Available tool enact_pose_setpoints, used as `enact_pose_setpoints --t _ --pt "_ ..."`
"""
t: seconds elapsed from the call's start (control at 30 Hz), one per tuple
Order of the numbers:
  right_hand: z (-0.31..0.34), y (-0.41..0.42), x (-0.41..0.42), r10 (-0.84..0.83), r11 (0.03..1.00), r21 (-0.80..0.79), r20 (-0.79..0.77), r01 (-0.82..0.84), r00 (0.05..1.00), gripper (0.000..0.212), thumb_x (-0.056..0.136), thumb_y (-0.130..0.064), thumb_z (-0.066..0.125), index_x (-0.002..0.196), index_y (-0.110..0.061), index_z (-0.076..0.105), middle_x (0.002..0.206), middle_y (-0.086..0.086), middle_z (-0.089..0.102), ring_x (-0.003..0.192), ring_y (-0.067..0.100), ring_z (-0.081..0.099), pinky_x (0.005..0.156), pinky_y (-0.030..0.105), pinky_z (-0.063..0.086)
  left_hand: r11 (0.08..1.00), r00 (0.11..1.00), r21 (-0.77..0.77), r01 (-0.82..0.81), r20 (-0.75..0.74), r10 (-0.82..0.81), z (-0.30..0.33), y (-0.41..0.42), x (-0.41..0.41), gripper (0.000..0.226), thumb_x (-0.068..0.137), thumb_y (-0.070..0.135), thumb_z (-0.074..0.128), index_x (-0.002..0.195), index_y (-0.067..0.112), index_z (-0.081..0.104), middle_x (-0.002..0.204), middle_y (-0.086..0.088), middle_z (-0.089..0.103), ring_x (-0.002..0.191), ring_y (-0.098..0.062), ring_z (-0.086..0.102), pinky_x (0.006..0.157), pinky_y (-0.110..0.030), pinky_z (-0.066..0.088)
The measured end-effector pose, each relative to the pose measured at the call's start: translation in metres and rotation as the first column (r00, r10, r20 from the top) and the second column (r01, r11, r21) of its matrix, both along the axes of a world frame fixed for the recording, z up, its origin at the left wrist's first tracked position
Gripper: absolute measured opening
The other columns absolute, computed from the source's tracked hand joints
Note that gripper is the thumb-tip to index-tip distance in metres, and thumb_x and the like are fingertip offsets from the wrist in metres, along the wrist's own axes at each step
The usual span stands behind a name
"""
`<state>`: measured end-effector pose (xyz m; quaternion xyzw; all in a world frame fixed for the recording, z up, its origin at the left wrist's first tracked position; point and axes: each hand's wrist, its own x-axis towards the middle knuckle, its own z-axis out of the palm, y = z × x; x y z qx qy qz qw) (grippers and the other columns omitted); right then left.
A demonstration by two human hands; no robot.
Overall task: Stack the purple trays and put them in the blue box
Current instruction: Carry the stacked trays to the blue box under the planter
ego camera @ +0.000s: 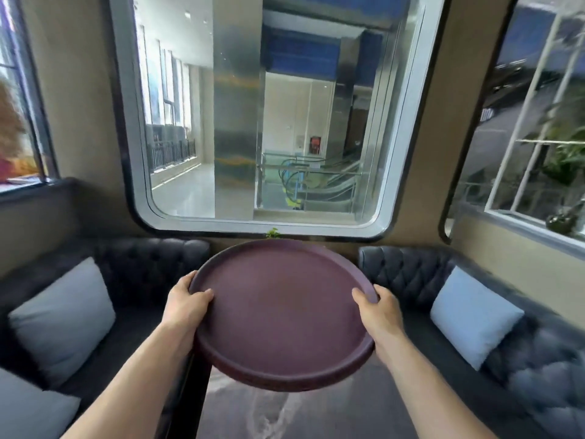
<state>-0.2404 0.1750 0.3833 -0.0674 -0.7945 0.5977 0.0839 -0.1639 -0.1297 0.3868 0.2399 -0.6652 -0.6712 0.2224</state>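
Observation:
A round purple tray (281, 315) with a raised rim is held in the air in front of me, above a dark marbled table (285, 410). My left hand (186, 307) grips its left rim with the thumb over the top edge. My right hand (378, 308) grips the right rim the same way. The tray tilts slightly toward me and its inside is bare. No blue box and no other tray show in this view.
Dark tufted sofas (535, 359) flank the table on both sides, each with pale blue-grey cushions (63, 318). A large rounded window (269, 115) fills the wall ahead. A small green plant (273, 232) peeks over the tray's far rim.

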Motion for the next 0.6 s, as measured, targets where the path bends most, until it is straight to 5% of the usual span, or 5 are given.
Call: enact_pose_setpoints --t 0.6 --pt "0.068 0.018 0.021 -0.006 1.0 -0.017 -0.057 0.005 0.998 0.048 0.089 -0.036 0.064 0.124 -0.004 0.062 0.118 0.014 0.067 0.105 0.034 0.065 0.086 0.042 0.052 0.998 0.997 0.064 0.018 -0.074 -0.013 0.061 0.024 0.036 0.027 0.079 -0.006 0.062 0.089 0.02 0.064 0.086 -0.012 0.07 0.077 -0.034 0.067 0.07 -0.041 0.057"
